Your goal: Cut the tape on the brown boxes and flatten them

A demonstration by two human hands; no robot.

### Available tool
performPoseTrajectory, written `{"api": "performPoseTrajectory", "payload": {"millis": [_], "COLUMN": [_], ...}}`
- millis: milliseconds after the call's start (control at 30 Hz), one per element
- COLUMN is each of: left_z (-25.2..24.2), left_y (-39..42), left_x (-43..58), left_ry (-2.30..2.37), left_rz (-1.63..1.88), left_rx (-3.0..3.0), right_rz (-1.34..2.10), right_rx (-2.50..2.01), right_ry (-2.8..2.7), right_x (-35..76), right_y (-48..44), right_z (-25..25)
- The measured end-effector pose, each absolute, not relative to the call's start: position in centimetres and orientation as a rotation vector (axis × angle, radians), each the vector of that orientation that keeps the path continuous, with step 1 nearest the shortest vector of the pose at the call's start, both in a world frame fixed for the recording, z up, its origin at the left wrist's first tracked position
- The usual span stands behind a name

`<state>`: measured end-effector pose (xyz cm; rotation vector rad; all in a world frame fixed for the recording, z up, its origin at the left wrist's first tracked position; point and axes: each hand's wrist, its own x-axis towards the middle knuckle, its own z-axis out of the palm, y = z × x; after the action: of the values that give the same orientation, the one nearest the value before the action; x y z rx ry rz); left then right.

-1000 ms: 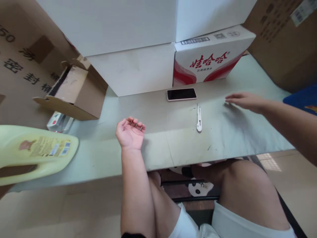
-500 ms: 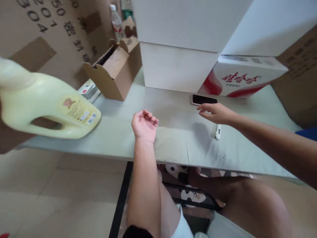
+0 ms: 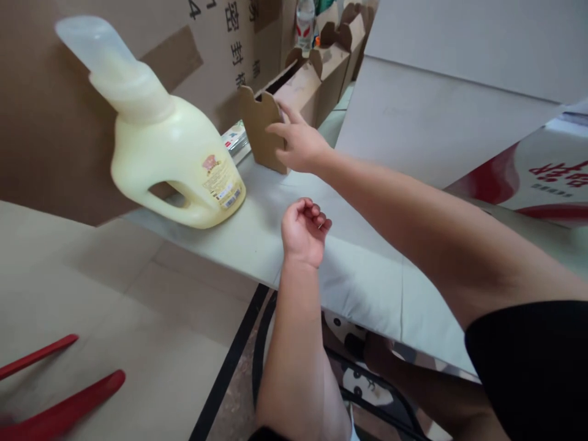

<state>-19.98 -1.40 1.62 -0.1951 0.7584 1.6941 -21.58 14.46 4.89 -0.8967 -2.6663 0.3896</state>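
My right hand (image 3: 301,139) is stretched across to the near end of a brown cardboard box (image 3: 263,125), its fingers spread. The fingertips overlap the box's edge; whether they touch it I cannot tell. My left hand (image 3: 304,233) rests palm up at the table's front, fingers loosely curled and nothing in the palm. Left of the box stands a large pale yellow jug (image 3: 184,141) with a handle and a clear cap. Between jug and box lies a small silver-and-white packet (image 3: 236,139), partly hidden.
The table (image 3: 257,239) has a pale cover. Stacked white boxes (image 3: 404,116) and a red-and-white carton (image 3: 542,165) stand to the right. A bottle (image 3: 305,24) is at the back. Large cardboard (image 3: 59,122) stands behind the jug. Red legs (image 3: 68,407) show at lower left.
My right hand has moved left from beside the phone to the cardboard box. The view has turned left, and the phone and the small white item are out of sight. My left hand stays curled palm up.
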Motion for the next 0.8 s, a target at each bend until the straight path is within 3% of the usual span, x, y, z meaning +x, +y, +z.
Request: {"api": "performPoseTrajectory", "payload": {"millis": [200,400,633,800], "left_z": [1.9,1.1,-0.7,-0.5], "left_y": [-1.8,-2.1,-1.1,-0.3], "left_x": [-20.5,-20.5,-19.2,-16.2], "left_ry": [0.813,1.196,1.388,1.199], "left_rz": [1.789,2.227,2.252,2.18], "left_rx": [-0.277,-0.432,0.162,0.911], "right_rz": [0.39,0.657,0.582,0.663], "right_rx": [-0.694,-0.711,-0.638,-0.759], "right_ry": [-2.626,-2.464,-2.356,-2.187], "right_x": [-18.8,-6.6,9.5,14.5], "right_y": [13.2,7.7,-2.5,-6.8], "right_z": [3.1,3.0,5.4,3.2]}}
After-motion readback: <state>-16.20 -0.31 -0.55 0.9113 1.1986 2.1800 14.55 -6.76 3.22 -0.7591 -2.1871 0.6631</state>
